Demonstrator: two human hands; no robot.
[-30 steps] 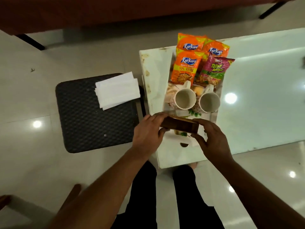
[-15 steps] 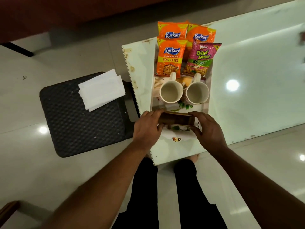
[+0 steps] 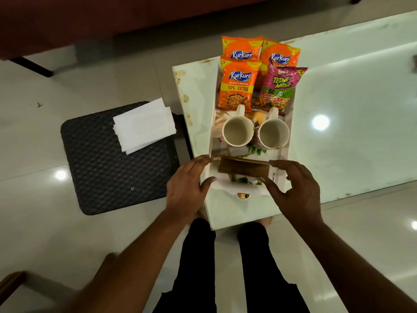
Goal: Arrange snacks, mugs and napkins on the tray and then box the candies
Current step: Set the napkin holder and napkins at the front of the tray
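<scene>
A white floral tray [image 3: 228,191] lies on the left end of a glossy white table [image 3: 352,123]. At its far end are three orange Kurkure packets [image 3: 239,84] and a pink snack packet [image 3: 278,89]. Two empty mugs [image 3: 238,131] [image 3: 273,133] stand side by side behind a small brown wooden box [image 3: 244,169], which rests on the tray's near end. My left hand [image 3: 189,188] hovers at the box's left end and my right hand [image 3: 293,190] at its right end. Both have fingers spread, fingertips at the box's corners. A stack of white napkins [image 3: 144,125] lies on a black stool [image 3: 108,172].
The stool stands on the pale tiled floor just left of the table. My legs in dark trousers [image 3: 198,267] are below the table's near edge. A dark red sofa edge [image 3: 90,19] runs along the top. A wooden corner [image 3: 11,283] shows bottom left.
Both hands gripped the wooden box and lowered it onto the tray's near end. Now the fingers have spread off it. The view shifted slightly.
</scene>
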